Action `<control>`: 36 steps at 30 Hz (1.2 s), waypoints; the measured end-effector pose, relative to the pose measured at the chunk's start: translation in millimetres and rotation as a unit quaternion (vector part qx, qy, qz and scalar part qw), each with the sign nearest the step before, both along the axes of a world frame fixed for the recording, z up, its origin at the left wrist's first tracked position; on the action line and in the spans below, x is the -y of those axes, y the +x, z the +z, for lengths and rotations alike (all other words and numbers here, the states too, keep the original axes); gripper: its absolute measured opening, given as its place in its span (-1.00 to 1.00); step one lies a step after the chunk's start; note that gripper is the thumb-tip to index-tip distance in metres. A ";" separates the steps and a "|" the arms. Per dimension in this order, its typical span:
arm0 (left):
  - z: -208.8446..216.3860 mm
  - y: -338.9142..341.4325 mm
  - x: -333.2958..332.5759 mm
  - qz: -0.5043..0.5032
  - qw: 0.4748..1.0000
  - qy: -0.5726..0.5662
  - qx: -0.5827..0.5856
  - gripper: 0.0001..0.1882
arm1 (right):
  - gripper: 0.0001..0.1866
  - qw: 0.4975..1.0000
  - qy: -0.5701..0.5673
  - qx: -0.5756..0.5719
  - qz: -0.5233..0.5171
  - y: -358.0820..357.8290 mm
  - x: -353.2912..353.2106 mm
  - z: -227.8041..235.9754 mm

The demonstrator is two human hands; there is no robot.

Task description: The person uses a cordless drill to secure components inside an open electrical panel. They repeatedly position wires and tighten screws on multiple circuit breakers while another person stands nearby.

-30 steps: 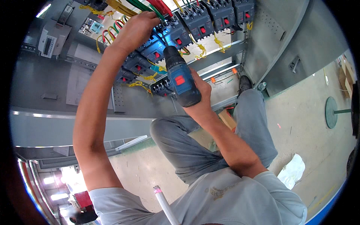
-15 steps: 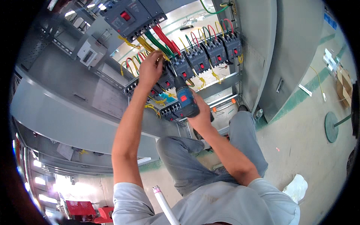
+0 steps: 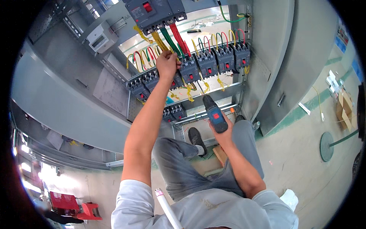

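Note:
My left hand (image 3: pixel 167 65) reaches up to the row of circuit breakers, its fingers pinched together at the lower end of the yellow wires (image 3: pixel 158 41). What sits between the fingertips is hidden. Just right of it is a dark grey breaker (image 3: pixel 189 70) with a red switch. My right hand (image 3: pixel 222 131) grips a cordless screwdriver (image 3: pixel 214 114), blue and black, by its handle. Its long bit points up at the breaker row, apart from the terminals. Green wires (image 3: pixel 169 39) and red wires (image 3: pixel 179 39) run down from a large breaker (image 3: pixel 154 14) above.
Metal cabinet walls surround the breakers, with an open door (image 3: pixel 293 72) on the right. A meter (image 3: pixel 101 38) is mounted at the upper left. Several smaller breakers (image 3: pixel 175 112) form a lower row. A cardboard box (image 3: pixel 344 108) and a round-based stand (image 3: pixel 326 146) are on the floor at right.
My right hand has drawn the cordless screwdriver back, down and to the right, away from the breaker terminals. My left hand stays at the wires. The whole view has shifted a little.

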State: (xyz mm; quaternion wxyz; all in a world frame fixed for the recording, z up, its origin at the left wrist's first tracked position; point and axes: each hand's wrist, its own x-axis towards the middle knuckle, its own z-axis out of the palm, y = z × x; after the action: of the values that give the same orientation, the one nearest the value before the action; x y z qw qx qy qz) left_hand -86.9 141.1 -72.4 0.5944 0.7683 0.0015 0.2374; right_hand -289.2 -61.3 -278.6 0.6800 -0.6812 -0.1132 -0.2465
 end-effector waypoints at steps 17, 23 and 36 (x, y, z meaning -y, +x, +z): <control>-6.8 7.0 -10.4 0.096 0.962 0.253 0.047 -0.64 | -0.59 0.997 0.035 -0.061 0.031 -5.1 8.2 16.7; -11.3 18.8 -32.0 0.033 0.979 0.193 0.056 -0.64 | -0.76 0.978 0.148 -0.141 0.047 -19.9 32.6 21.6; 33.7 -0.5 -112.8 0.103 0.941 0.309 0.090 -0.57 | -0.71 0.980 0.117 -0.145 0.074 -33.4 17.3 32.1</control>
State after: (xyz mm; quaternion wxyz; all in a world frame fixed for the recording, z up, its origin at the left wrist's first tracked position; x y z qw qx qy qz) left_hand -87.5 253.9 -38.7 0.2975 0.8855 -0.0466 0.3539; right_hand -322.6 -78.6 -246.5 0.7804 -0.6155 -0.0340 -0.1052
